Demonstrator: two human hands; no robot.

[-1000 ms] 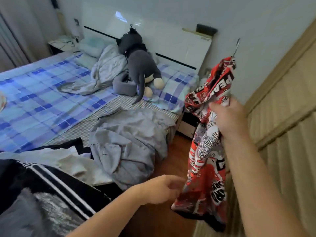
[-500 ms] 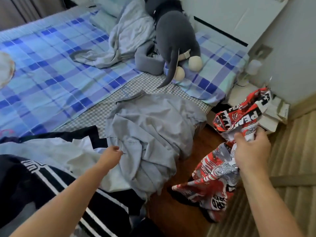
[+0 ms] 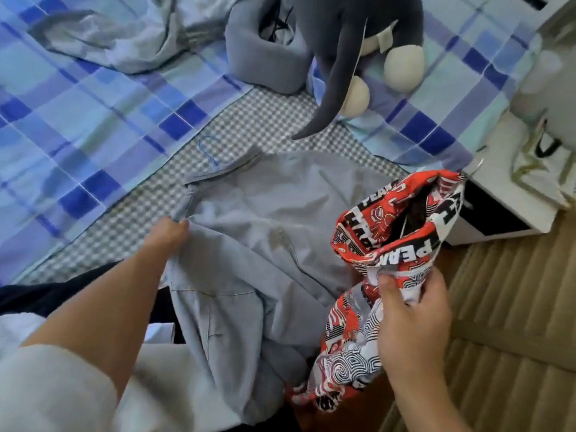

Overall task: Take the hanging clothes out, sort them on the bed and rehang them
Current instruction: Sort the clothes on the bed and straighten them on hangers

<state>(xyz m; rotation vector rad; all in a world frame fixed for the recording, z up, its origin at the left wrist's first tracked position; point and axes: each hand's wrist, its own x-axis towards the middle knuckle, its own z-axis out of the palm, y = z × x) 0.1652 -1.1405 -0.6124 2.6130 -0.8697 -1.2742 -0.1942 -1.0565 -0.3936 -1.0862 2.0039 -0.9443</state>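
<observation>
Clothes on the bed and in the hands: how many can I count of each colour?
Red, black and white patterned: 1
Light grey-blue with a blue hanger: 1
Black: 1
White: 1
Total: 4
The right hand holds the patterned one; the left hand grips the grey-blue one.

Two bare forearms are seen, with no watch-like item or ring visible on the left hand (image 3: 168,232) or right hand (image 3: 411,319). A pale grey-white sleeve (image 3: 53,391) is worn on the left upper arm.

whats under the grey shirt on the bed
The grey shirt lies on the checked sheet, with a blue hanger hook poking out at its collar. The rest of the hanger is covered. The left hand grips its edge.
</observation>
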